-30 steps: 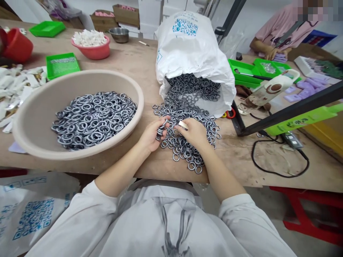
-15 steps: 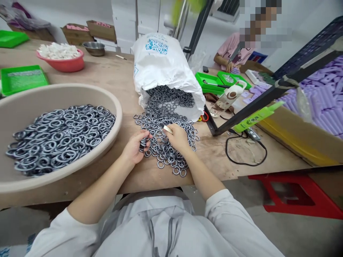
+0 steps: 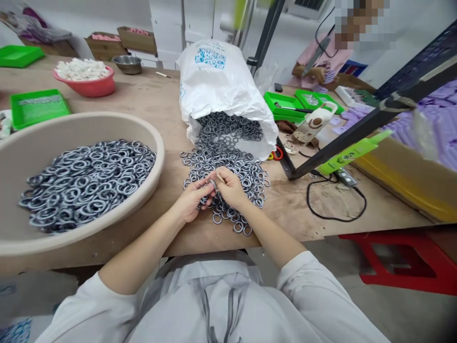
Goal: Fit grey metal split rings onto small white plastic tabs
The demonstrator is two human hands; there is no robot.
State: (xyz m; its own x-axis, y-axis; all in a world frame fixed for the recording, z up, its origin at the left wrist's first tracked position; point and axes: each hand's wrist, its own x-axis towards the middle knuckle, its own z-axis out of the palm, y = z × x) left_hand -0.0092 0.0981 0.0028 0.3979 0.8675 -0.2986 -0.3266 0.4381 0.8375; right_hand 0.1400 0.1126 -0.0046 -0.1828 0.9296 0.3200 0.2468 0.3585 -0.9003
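Over a heap of grey rings (image 3: 246,178) on the table, my two hands meet. My left hand (image 3: 194,199) is closed on a grey ring (image 3: 213,183), held up between thumb and fingers; whether more rings sit in the palm is hidden. My right hand (image 3: 233,191) grips a short, flat, pale stick-like tool (image 3: 220,178) beside that ring. Its working end is mostly covered by the fingers. Behind the heap lies a white sack (image 3: 217,90), its mouth facing me with more rings inside. To the left stands a big beige basin (image 3: 160,143) with many rings in it.
A dark metal frame post (image 3: 321,150) slants up on the right, near a green tube (image 3: 352,153), a bottle (image 3: 307,128) and a black cable (image 3: 310,205). Green trays (image 3: 41,123) and a red bowl (image 3: 94,88) stand at the back left. A co-worker (image 3: 321,57) sits beyond.
My left hand has moved right and up to meet my right hand, and a ring now shows between its thumb and fingers. The pale tool has turned and is now beside this ring.
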